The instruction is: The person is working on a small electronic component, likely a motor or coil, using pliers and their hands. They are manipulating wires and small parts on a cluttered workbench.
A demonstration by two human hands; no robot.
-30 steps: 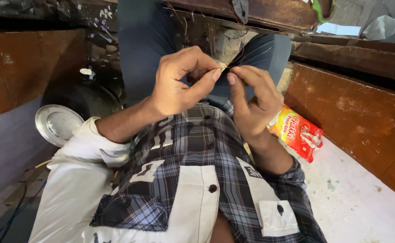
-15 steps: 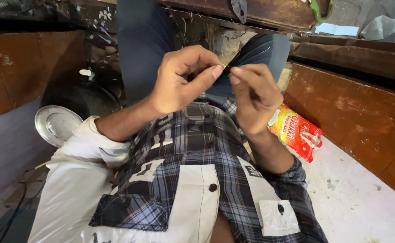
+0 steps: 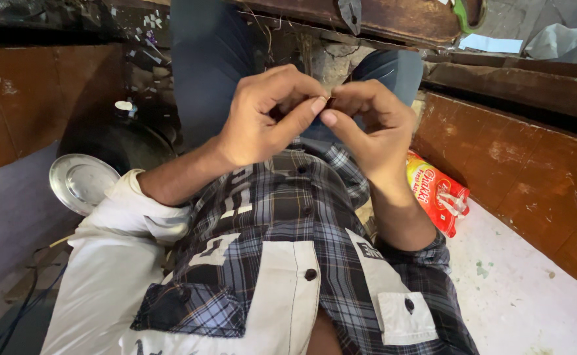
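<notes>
Hands: two, both bare, raised together over the lap in the middle of the view.
Left hand (image 3: pixel 262 118): fingers curled, thumb stretched toward the right; its grip is pressed together on a tiny dark piece (image 3: pixel 330 99).
Right hand (image 3: pixel 374 125): fingers bent in an arch, thumb tip meeting the left thumb; its grip pinches the same piece from the right.
Tiny dark piece: one, thin and small, caught between the fingertips of both hands; too small to tell its kind.
Shirt (image 3: pixel 288 263): one, woven cloth, blue-grey check with plain white panels, round dark buttons and a small chest pocket.
Trousers (image 3: pixel 209 59): blue denim, far behind the hands.
Steel plate (image 3: pixel 81 181): one, round, shiny metal, at the left beside the left sleeve.
Snack packet (image 3: pixel 436 194): one, glossy red and yellow plastic, crumpled, lying at the right just beside the right forearm.
Wooden planks (image 3: pixel 525 171): several brown boards, worn and scuffed, along the right and far sides.
Floor (image 3: pixel 531 296): pale, stained, near right.
</notes>
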